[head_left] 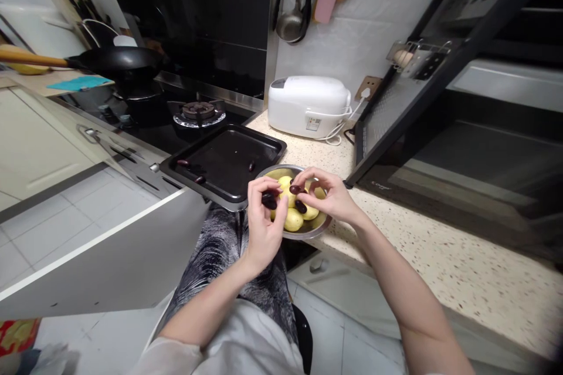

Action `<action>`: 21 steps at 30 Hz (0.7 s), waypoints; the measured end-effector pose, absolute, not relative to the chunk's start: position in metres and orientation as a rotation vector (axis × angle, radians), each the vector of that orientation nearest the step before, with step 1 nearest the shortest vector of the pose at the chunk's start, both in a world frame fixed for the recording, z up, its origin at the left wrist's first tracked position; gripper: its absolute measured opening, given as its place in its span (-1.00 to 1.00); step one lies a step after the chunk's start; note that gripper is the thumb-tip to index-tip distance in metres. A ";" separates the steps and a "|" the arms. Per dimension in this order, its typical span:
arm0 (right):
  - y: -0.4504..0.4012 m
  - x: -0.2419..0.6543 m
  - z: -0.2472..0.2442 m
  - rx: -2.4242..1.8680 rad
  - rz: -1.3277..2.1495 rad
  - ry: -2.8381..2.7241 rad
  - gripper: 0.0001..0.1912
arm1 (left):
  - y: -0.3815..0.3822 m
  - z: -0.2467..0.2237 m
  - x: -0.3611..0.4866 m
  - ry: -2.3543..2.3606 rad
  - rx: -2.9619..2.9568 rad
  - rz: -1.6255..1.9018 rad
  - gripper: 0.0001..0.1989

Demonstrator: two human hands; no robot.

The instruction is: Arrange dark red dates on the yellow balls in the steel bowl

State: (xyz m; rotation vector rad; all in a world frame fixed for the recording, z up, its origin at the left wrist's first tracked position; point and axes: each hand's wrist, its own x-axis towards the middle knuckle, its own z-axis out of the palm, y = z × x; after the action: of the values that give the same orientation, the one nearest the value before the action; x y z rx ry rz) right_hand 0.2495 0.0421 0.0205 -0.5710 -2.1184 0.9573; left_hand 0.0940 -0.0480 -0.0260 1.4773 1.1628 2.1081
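Observation:
Over a metal bowl point(328, 225), my right hand point(332, 196) pinches a dark purple, elongated grape point(295, 189) between thumb and fingertips. My left hand point(263, 222) is curled at the bowl's left side, around dark grapes point(269, 200); how many it holds is hidden by the fingers. Smooth yellow, potato-like oval pieces point(294, 220) fill the bowl, and another dark grape point(301, 206) lies among them. Left of the bowl, a black baking tray point(220, 155) carries a few loose grapes point(200, 179) near its edges.
The tray reaches over the counter edge beside the gas burner point(197, 111). A black wok point(118, 61) sits on the far burner. Behind are a white rice cooker point(310, 102) and hanging utensils point(290, 26). A dark oven point(461, 152) stands right; a cabinet door point(109, 252) hangs open lower left.

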 end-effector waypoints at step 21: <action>0.051 0.249 0.010 -0.411 0.563 -2.539 -0.91 | -0.053 -0.033 0.089 1.024 1.389 2.123 -0.83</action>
State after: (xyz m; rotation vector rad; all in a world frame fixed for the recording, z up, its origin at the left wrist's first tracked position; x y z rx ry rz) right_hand 0.2493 0.0505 0.0104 -0.4114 -2.5394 0.5634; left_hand 0.0890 -0.0526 -0.0327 1.3887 1.0245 2.1230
